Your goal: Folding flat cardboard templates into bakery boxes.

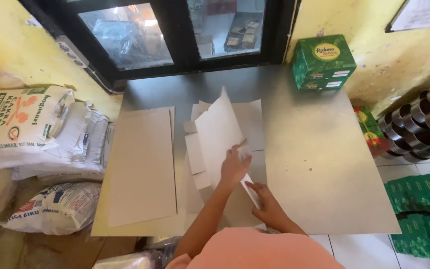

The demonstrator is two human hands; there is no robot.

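Cardboard, a flat white box blank with flaps, lies near the middle of the grey metal table, one large panel lifted and tilted up toward the window. Both hands work on this blank. The left hand rests on the raised panel with its fingers spread flat against the sheet, pressing rather than pinching. The right hand lies lower, nearer the person's body, its grip closed on a narrow white flap at the blank's near edge, thumb on top. The two hands are close together, the flap running between them. Just to the left of the blank a stack of flat sheets of the same pale card lies on the table, its near end reaching the table's front edge. At the far right corner of the table stand two green boxes, one on top of the other, against the yellow wall. Left of the table, off its edge, white printed sacks are piled up. To the right, on the tiled floor, stand dark round tins in rows and more green packages. The person's pink sleeve fills the bottom edge of the view.
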